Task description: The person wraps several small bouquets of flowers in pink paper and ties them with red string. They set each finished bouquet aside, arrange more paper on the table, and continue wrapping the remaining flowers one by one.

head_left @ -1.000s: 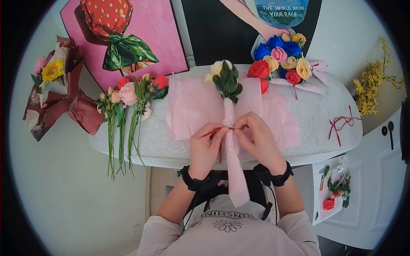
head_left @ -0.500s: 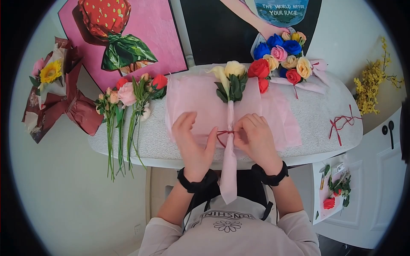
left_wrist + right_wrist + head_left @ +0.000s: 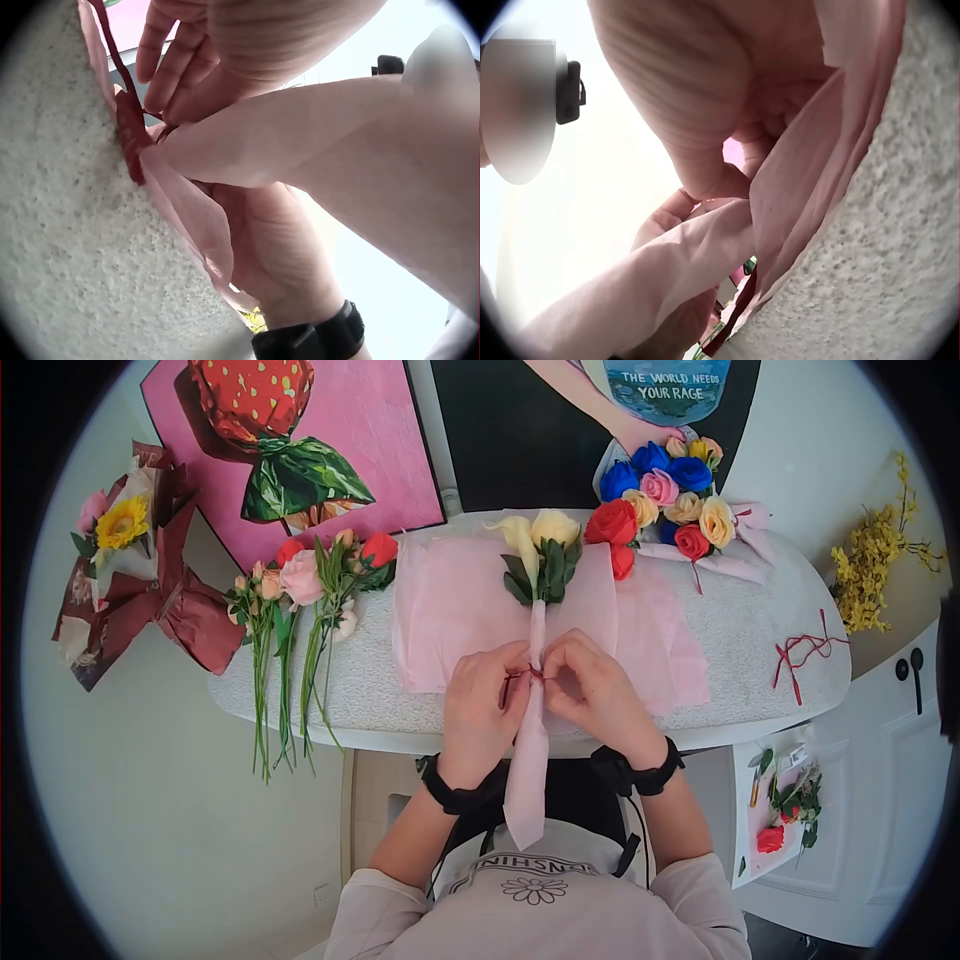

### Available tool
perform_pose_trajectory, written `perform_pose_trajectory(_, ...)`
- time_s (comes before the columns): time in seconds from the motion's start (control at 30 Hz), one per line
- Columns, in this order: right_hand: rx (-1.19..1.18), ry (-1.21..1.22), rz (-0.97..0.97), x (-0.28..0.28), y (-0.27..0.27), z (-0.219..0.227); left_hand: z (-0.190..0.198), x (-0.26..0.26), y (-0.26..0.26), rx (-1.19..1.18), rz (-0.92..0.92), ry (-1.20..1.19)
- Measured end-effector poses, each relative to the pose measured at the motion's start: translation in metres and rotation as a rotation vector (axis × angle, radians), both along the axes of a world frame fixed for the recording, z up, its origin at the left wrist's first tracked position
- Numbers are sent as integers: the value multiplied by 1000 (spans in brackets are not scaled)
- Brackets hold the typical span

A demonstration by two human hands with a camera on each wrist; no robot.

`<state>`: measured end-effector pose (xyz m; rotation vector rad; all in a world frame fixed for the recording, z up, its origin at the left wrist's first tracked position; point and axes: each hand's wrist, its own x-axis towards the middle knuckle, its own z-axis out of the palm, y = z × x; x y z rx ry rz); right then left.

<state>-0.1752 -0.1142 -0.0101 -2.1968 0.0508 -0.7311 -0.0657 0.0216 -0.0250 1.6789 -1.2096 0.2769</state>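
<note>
- Lying toward the person's left on the pale, rough-topped table [image 3: 372,670], the loose flowers [image 3: 300,577] have thin green stems that reach past its front edge; they would probably bend or tangle if dragged.
- Next comes the left hand [image 3: 482,705], its fingers curled in a narrow pinch on the red ribbon [image 3: 537,673] beside the tie. The ribbon looks thin and limp, so a fingertip pinch near the knot should control it better than one far out.
- In the middle is the wrapped bunch [image 3: 537,625], between the hands and in front of the table's middle, blooms away from the person. It looks light. The pink wrapping seems soft and easily creased — firm pressure would likely dent it — while the stems inside should give some stiffness. The bound waist looks the best place to hold.
- At its far end, the white calla lily [image 3: 523,545], cream rose [image 3: 555,528] and green leaves [image 3: 557,568] look like the parts to keep fingers off. The tapered wrapping tail [image 3: 525,790] hangs beyond the table edge toward the person; it looks floppy, a poor handle.
- The right hand [image 3: 600,690] grips narrowly too, thumb and finger pinching the ribbon close against the waist. How tightly either hand presses, I cannot tell.
- Beneath and around the bunch lie pink sheets [image 3: 440,605] — thin-looking, likely to slide or wrinkle.
- Farther right, a spare red cord [image 3: 800,652] rests in loose loops, apart from both hands.
</note>
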Motion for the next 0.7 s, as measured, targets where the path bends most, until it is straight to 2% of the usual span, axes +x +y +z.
perform_pose_trajectory(0.13,97,12,16,-2,-5,-8,1,1,2,27,-62,-19)
perform_pose_trajectory(0.23,208,15,-38,-4,-6,-11,-3,-4,0,17,-36,346)
perform_pose_trajectory(0.37,245,37,-111,-3,-5,-17,-2,0,1,-66,-107,402)
perform_pose_trajectory(0.47,357,36,-91,-2,1,-13,0,1,1,-102,-159,506)
perform_pose_trajectory(0.57,336,-9,-79,-1,8,-3,-1,2,0,-145,-224,588)
perform_pose_trajectory(0.7,86,-8,-59,-1,5,-1,11,-4,-1,-236,-355,761)
